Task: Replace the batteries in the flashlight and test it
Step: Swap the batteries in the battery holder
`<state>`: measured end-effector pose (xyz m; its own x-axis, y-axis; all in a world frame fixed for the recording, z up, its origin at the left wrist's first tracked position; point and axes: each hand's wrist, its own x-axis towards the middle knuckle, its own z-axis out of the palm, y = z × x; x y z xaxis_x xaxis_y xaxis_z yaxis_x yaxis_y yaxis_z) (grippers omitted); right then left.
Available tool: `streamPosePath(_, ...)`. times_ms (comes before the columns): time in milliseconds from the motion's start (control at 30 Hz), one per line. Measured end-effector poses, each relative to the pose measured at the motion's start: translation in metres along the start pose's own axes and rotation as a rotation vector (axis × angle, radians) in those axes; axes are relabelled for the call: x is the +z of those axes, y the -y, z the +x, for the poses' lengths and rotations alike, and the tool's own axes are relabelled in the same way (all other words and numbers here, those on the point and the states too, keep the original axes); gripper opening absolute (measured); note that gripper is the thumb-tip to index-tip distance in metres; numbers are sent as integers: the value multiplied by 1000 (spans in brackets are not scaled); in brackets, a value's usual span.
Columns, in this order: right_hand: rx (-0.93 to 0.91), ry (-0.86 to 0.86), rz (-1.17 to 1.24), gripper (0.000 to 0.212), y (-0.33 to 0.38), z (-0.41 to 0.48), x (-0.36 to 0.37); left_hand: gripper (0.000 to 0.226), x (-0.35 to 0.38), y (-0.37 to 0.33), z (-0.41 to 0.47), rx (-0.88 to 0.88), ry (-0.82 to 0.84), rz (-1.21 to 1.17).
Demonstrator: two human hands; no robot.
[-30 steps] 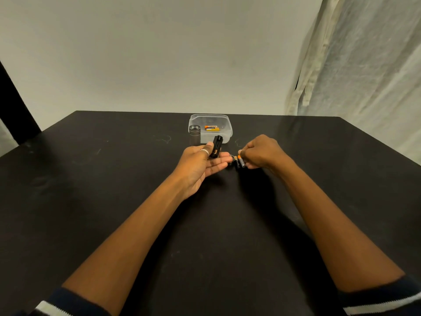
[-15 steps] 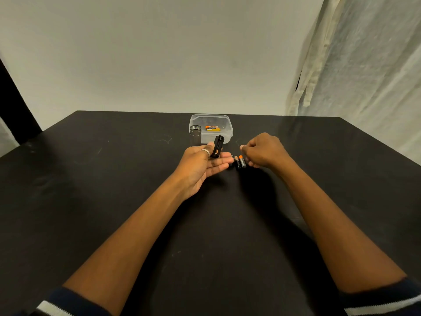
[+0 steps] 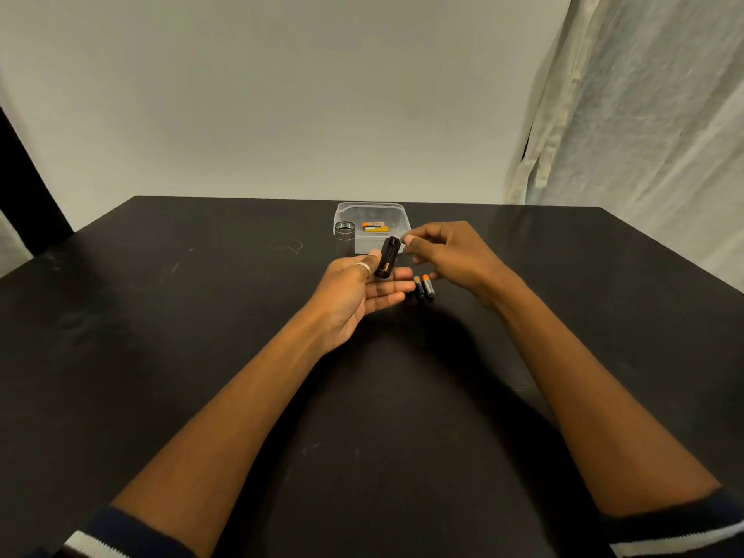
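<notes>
My left hand [image 3: 356, 289] holds a black battery holder [image 3: 388, 258] upright between thumb and fingers; one orange-tipped battery shows inside it. My right hand [image 3: 451, 255] hovers just right of the holder's top, thumb and forefinger near its upper end, holding nothing that I can see. Two loose batteries [image 3: 424, 285] with orange ends lie side by side on the black table [image 3: 201, 356], under my right hand. The grey metal flashlight body [image 3: 344, 237] stands upright behind my left hand.
A clear plastic box [image 3: 372, 219] behind the flashlight body holds orange-and-white batteries [image 3: 374, 227]. A pale wall rises behind the table's far edge, and a white curtain hangs at the right.
My right hand set batteries down on the table, then rose and moved left to the top of the holder. My left hand stayed in place with the holder.
</notes>
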<state>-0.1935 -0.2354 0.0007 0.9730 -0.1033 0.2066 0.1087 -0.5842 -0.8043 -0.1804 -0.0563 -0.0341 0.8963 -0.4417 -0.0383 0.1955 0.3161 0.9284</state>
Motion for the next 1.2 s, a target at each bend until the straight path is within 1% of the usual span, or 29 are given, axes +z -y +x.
streamPosePath(67, 2, 82, 172, 21, 2, 0, 1, 31, 0, 0, 0, 0, 9, -3)
streamPosePath(167, -4, 109, 306, 21, 3, 1, 3, 32, 0, 0, -1, 2, 24, 4)
streamPosePath(400, 1, 11, 320, 17, -1, 4, 5, 27, 1, 0, 0, 13, -19, -10)
streamPosePath(500, -4, -35, 294, 19, -2, 3, 8, 25, 0, 1, 0, 26, -2, 19)
streamPosePath(600, -15, -55, 240, 23, 0, 2, 10, 24, -1, 1, 0, 24, 14, 10)
streamPosePath(667, -38, -54, 173, 19, 1, 1, 8, 24, -1, 1, 0, 18, 9, -16)
streamPosePath(733, -121, -75, 54, 14, 3, 0, 4, 23, -1, 1, 0, 14, 2, -29)
streamPosePath(833, -298, -90, -135, 23, 7, -4, 2, 23, 1, 0, 0, 11, -12, -34)
streamPosePath(900, -376, -73, -212, 29, 9, -6, 4, 25, 1, -1, -1, 8, -24, -35)
streamPosePath(1033, -470, -68, -300, 38, 12, -8, 6, 25, 3, -3, -2, 1, -54, -43)
streamPosePath(1200, -509, -75, -375, 44, 12, -9, 7, 23, 3, -3, -1, 8, -91, -36)
